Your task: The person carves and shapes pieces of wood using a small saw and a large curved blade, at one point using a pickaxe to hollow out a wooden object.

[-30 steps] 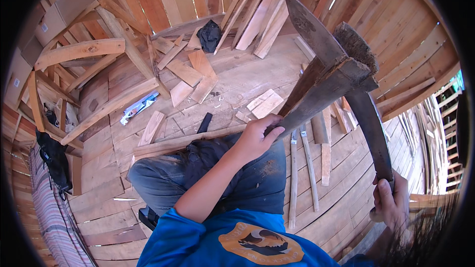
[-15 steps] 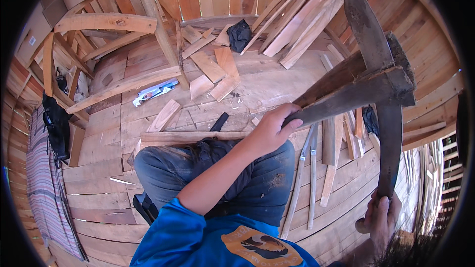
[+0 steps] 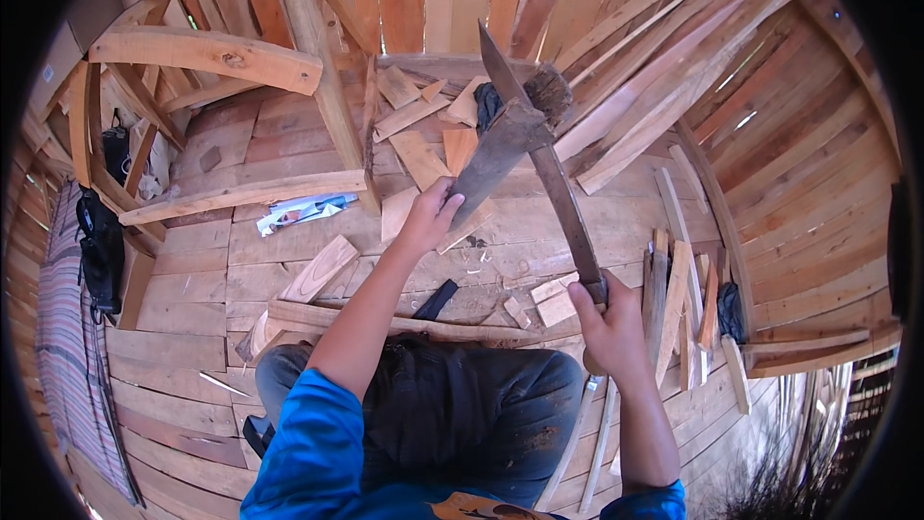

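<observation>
My left hand (image 3: 430, 216) is closed round the near end of a dark, weathered piece of wood (image 3: 489, 156), raised above the floor. My right hand (image 3: 612, 325) grips the handle of a machete (image 3: 571, 207) with a long dark blade. The blade slants up and to the left across the wood's far end, its tip sticking out beyond. Whether the edge has bitten into the wood I cannot tell. Below both hands, my bent legs in jeans (image 3: 525, 404) rest on the floor behind a long wooden strip (image 3: 404, 322).
Offcuts of board (image 3: 414, 156) lie on the plank floor ahead. Long boards (image 3: 674, 67) lean at the far right. A wooden frame (image 3: 241, 195) stands at the left, with a shiny packet (image 3: 306, 214) beside it. Several slats (image 3: 674, 299) lie right of my knees.
The machete and the dark wood have moved left and away from me. My right hand has come in from the lower right. My view has shifted as well.
</observation>
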{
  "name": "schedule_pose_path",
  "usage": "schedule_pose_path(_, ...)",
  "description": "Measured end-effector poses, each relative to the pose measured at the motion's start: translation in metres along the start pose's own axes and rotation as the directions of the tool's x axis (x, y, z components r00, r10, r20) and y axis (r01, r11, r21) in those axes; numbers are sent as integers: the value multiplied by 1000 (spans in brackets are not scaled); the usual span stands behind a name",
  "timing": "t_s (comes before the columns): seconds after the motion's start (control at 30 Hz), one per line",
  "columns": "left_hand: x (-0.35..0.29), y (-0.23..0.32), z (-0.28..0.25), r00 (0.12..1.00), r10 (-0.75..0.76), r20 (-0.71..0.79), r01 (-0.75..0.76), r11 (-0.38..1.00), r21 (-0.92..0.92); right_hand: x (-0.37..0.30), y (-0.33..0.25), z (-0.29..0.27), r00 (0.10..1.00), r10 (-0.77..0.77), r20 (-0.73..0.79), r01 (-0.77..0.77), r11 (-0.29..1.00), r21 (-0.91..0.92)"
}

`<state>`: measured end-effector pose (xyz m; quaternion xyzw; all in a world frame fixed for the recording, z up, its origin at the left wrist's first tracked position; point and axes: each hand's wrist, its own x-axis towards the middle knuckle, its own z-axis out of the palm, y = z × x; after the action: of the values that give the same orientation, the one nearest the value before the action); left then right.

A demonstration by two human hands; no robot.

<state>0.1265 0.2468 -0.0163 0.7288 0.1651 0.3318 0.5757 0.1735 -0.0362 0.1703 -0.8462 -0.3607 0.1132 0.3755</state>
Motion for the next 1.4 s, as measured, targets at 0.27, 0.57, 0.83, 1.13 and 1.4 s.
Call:
schedule_pose_path(0.27,-12,-10,-16,985,-151,78,151,989,5,23,11,40,998,11,61,-8,999,-54)
schedule_pose_path(0.57,-4,4,-13,999,-35,41,39,994,-98,13,-18,32,996,-86,-9,85,991,-106)
schedule_pose_path(0.83,5,-14,4,996,-66,52,69,996,-57,20,1,40,997,-73,-15,69,983,-172)
schedule_pose_path(1.13,2,-26,10,996,-71,58,72,997,-21,18,14,48,1000,17,-10,-18,994,-107)
schedule_pose_path(1.4,18,28,5,997,-14,71,15,1000,-15,13,-8,30,996,-32,-89,22,993,-113)
